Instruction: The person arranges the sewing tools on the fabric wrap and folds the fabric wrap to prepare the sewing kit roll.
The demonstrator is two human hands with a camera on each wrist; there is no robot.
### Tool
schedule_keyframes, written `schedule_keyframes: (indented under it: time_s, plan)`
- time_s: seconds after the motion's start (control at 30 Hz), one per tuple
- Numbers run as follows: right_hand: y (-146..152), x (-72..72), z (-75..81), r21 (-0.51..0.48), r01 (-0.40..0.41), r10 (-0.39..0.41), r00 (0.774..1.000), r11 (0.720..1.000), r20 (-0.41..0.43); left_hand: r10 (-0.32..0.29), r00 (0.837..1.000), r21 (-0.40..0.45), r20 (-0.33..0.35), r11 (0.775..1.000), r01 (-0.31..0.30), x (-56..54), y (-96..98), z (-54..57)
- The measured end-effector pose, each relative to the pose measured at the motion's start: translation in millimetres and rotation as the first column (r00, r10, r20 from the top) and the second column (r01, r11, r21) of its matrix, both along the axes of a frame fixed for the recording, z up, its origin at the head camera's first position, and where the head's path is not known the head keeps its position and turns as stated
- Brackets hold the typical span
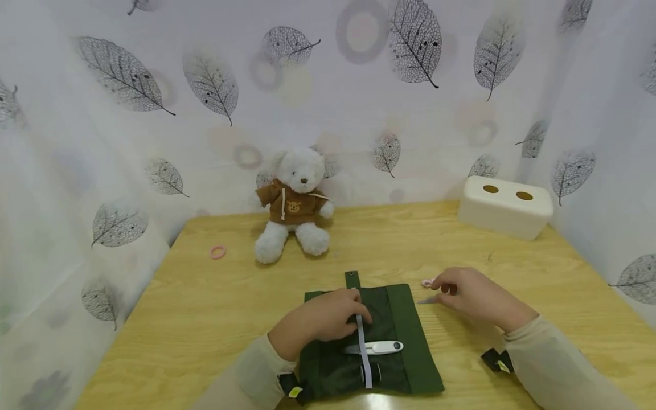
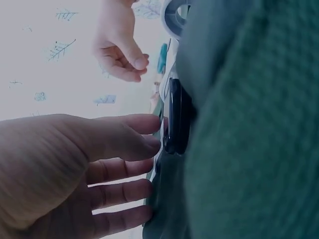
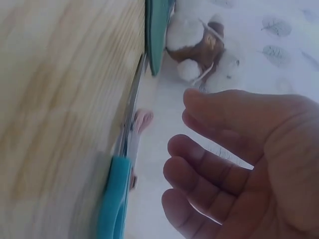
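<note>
A dark green fabric pouch [image 1: 422, 347] lies unfolded on the table with a pale elastic strap [image 1: 364, 353] across it. Under the strap sit a white-handled tool [image 1: 385, 348] and a small dark round item [image 1: 376, 373]. My left hand [image 1: 328, 313] is over the pouch at the strap's far end, fingers extended and holding nothing. In the left wrist view its fingertips come close to a smooth black object [image 2: 178, 117]. To the right of the pouch, scissors with teal handles [image 3: 114, 199] lie on the wood. My right hand [image 3: 239, 159] hovers beside them, fingers loosely bent, nothing between them.
A small pink item [image 1: 427, 282] lies just beyond the scissors, and a pink ring [image 1: 217, 251] is at the left. A white teddy bear [image 1: 294, 210] in a brown hoodie sits at the back. A cream box [image 1: 504, 208] with two holes stands at the back right.
</note>
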State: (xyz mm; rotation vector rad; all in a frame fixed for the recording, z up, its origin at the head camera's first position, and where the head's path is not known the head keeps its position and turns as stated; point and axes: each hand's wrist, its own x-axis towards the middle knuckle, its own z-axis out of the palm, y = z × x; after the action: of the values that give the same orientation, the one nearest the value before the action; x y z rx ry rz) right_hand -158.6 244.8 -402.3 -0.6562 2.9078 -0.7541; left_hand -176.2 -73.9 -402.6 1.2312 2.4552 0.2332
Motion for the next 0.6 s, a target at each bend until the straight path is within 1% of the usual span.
schedule_keyframes:
  time_s: [0.13,0.23,0.4,0.5,0.6]
  plan:
    - [11.0,-3.9,-1.5,0.015,0.056,-0.057,0.998,0.998,0.033,-0.010,1.000,-0.003,-0.004,1.000,0.010,0.8,-2.9,-1.8]
    - [19.4,-6.0,-2.1,0.015,0.075,-0.076,0.995,0.997,0.066,-0.013,1.000,-0.001,-0.003,1.000,0.013,1.5,-3.9,-1.6]
    - [30.9,-6.7,-4.2,0.032,0.088,-0.091,0.988,0.996,0.124,-0.007,1.000,-0.006,0.015,1.000,0.007,1.8,-4.8,-4.3]
    - [37.4,-6.7,-5.7,0.040,0.091,-0.095,0.985,0.995,0.140,-0.023,0.999,-0.003,0.028,1.000,0.023,1.9,-4.0,-7.0]
    - [42.8,-7.0,-6.8,0.050,0.084,-0.090,0.986,0.995,0.139,-0.045,0.999,-0.001,0.029,0.999,0.045,2.1,-2.4,-9.3]
